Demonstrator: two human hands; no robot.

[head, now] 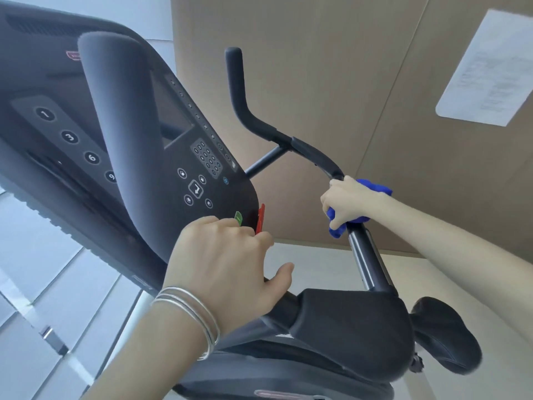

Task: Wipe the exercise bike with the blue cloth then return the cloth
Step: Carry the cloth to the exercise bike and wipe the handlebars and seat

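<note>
The black exercise bike's console (199,157) with keypad and a green and a red button fills the left and middle of the view. Its right handlebar (311,153) curves down to a shiny metal grip section (364,261). My right hand (346,202) grips the blue cloth (375,189) wrapped round this handlebar, just above the metal section. My left hand (227,264), with silver bangles on the wrist, holds the lower edge of the console, its fingers curled over the rim near the green and red buttons.
A padded black armrest (352,321) and a second pad (444,336) lie below the handlebar. A tall brown cardboard box (331,67) with a white label (490,70) stands behind the bike. Pale tiled floor (52,269) lies at lower left.
</note>
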